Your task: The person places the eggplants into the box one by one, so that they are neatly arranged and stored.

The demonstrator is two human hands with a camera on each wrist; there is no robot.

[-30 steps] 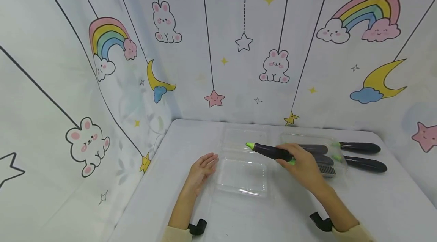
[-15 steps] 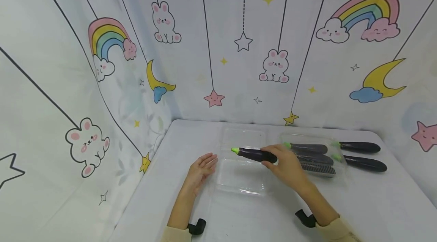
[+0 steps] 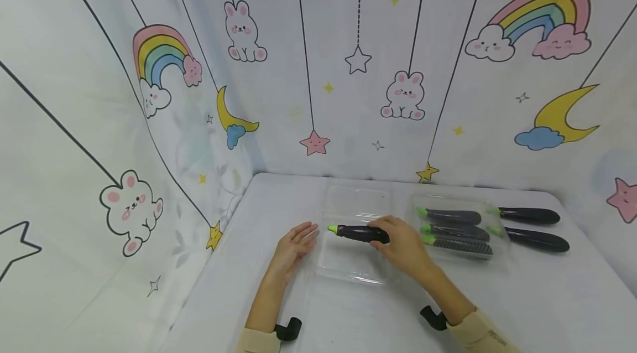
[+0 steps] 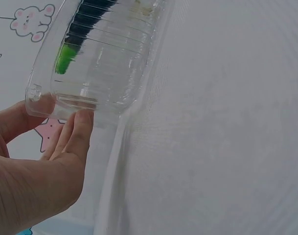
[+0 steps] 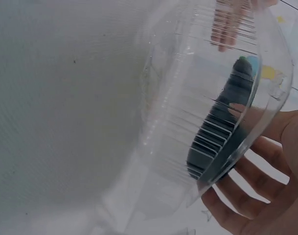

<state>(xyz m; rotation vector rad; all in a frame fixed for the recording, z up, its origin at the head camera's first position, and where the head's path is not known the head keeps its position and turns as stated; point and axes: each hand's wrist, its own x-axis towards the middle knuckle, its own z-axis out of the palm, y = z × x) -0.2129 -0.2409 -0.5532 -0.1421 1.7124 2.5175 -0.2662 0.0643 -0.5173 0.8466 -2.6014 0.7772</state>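
My right hand (image 3: 400,245) grips a dark purple eggplant (image 3: 354,233) with a green stem end pointing left. In the head view it sits over the front half of an open clear plastic box (image 3: 350,279). The right wrist view shows the same eggplant (image 5: 219,120) through the box's ribbed wall, the fingers near its lower end. At the box's left end my left hand (image 3: 294,248) has its fingers extended. In the left wrist view, the left fingertips touch the end wall, with the thumb by the rim (image 4: 34,93). Whether the eggplant touches the box floor, I cannot tell.
To the right, a second clear plastic box (image 3: 500,256) holds three eggplants side by side. Two more eggplants (image 3: 534,239) lie just right of it, stems toward the box. A white cloth covers the table (image 3: 249,220), and a patterned curtain (image 3: 328,37) rises behind and at the left.
My right hand has carried the eggplant left and lower, from beside the second box to over the open box. The left hand has stayed at the box's left end.
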